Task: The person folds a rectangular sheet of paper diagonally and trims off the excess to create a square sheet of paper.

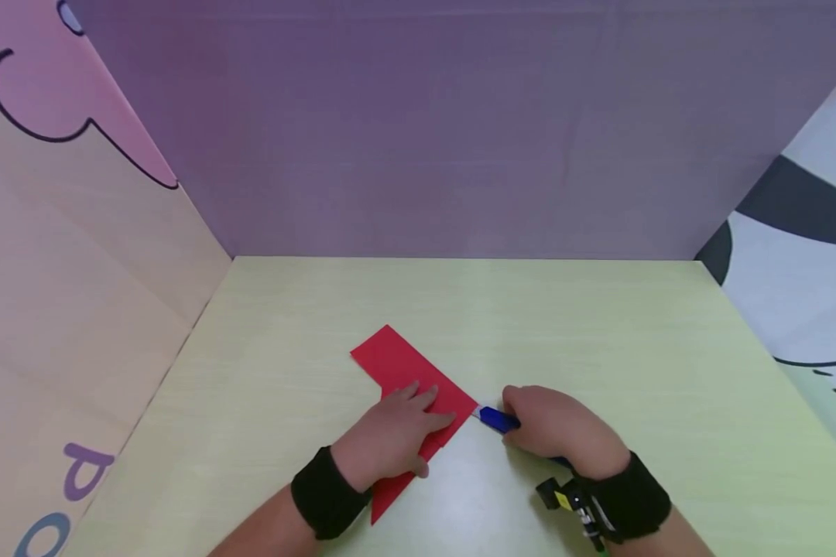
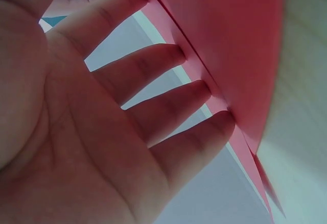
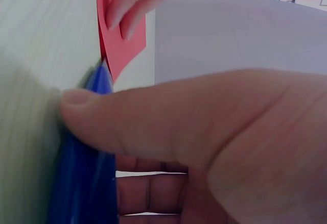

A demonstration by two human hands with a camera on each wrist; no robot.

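A folded sheet of red paper (image 1: 418,363) lies on the table, its right corner pointing toward the right hand. My left hand (image 1: 397,433) rests on it with fingers spread, and the left wrist view shows the fingertips (image 2: 220,122) touching the paper. My right hand (image 1: 560,425) grips a blue utility knife (image 1: 498,419), its thumb along the handle in the right wrist view. The knife's tip meets the paper's right corner, where the layers part slightly in the right wrist view. How far the blade is inside the fold is hidden.
The pale wooden table (image 1: 306,302) spreads around the paper. A purple panel (image 1: 418,131) stands along its back edge, with patterned panels at left and right. Black bands (image 1: 330,495) circle both wrists, and a small camera device (image 1: 571,503) hangs by the right one.
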